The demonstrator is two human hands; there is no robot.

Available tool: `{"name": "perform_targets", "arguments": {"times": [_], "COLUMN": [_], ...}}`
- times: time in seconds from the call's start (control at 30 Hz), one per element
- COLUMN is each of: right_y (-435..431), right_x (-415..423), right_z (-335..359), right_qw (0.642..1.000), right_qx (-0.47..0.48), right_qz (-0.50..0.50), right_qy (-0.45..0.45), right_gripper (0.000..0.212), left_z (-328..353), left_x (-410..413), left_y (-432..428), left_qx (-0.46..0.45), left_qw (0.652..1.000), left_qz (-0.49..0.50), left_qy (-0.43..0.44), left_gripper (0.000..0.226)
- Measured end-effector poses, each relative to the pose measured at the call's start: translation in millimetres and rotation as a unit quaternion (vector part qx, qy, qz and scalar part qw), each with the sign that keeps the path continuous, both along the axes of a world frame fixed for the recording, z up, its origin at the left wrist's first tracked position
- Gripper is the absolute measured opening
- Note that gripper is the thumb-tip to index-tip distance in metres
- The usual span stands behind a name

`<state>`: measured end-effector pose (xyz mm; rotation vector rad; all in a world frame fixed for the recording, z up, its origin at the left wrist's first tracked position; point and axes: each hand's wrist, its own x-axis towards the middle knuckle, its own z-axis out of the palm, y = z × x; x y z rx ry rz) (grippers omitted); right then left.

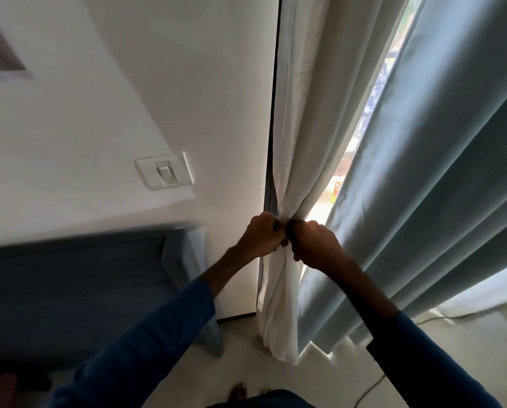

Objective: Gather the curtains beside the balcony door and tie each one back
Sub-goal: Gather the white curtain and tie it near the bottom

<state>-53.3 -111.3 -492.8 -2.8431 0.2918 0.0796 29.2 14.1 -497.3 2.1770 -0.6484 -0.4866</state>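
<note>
Your left hand (261,235) and right hand (315,244) meet knuckle to knuckle, both clenched round bunched white curtain (301,119). Your forearms converge from 7 and 5 o'clock. White curtain rises toward 12. Blue-grey curtain (441,178) hangs loose at 2, just beside. Light switch (165,173) at 10, blue bed frame (69,278) at 8.

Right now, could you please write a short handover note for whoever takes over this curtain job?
Left hand: grips the gathered white curtain, close beside the wall.
Right hand: grips the same bunch, right against the left hand.
Something dark shows between the hands; I cannot tell whether it is a tie.
Grey curtain: hangs loose to the right, untied.
Done: white curtain gathered.
Left: secure its tie, then gather and tie the grey curtain.
</note>
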Motion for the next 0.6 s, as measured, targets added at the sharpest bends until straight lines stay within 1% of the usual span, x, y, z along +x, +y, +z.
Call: {"name": "perform_targets", "arguments": {"times": [0.07, 0.1, 0.2, 0.23, 0.3, 0.43, 0.6], "right_y": [-3.9, -4.9, -6.7, -7.7, -8.9, -4.0, 6.9], "right_x": [-1.2, -2.1, -2.7, -1.9, 0.1, 1.0, -2.6], "right_z": [-2.2, -2.7, -0.1, 1.3, 2.9, -2.3, -9.8], "right_qw": [0.999, 0.998, 0.986, 0.983, 0.981, 0.985, 0.977], "right_qx": [-0.018, -0.024, 0.001, 0.011, 0.016, 0.018, 0.032], "right_qz": [0.005, 0.001, -0.028, -0.034, -0.024, -0.02, -0.069], "right_qy": [-0.03, -0.059, -0.162, -0.18, -0.194, -0.173, -0.2], "right_gripper": [0.018, 0.019, 0.02, 0.019, 0.019, 0.018, 0.011], "left_z": [-0.4, -0.5, -1.8, -2.5, -3.1, -2.3, -4.2], "left_x": [0.7, 1.3, 5.6, 6.9, 7.2, 4.1, 1.9], "left_y": [2.6, 4.2, 7.0, 7.4, 7.6, 6.3, 7.8], "left_qx": [-0.001, -0.003, -0.001, 0.004, 0.009, 0.016, 0.024], "left_qw": [1.0, 1.0, 1.0, 1.0, 1.0, 1.0, 1.0], "left_qz": [0.0, 0.002, 0.008, 0.008, 0.005, 0.01, -0.003], "left_qy": [0.006, 0.01, 0.009, 0.009, 0.013, 0.01, 0.0], "left_gripper": [0.029, 0.031, 0.037, 0.038, 0.038, 0.039, 0.031]}}
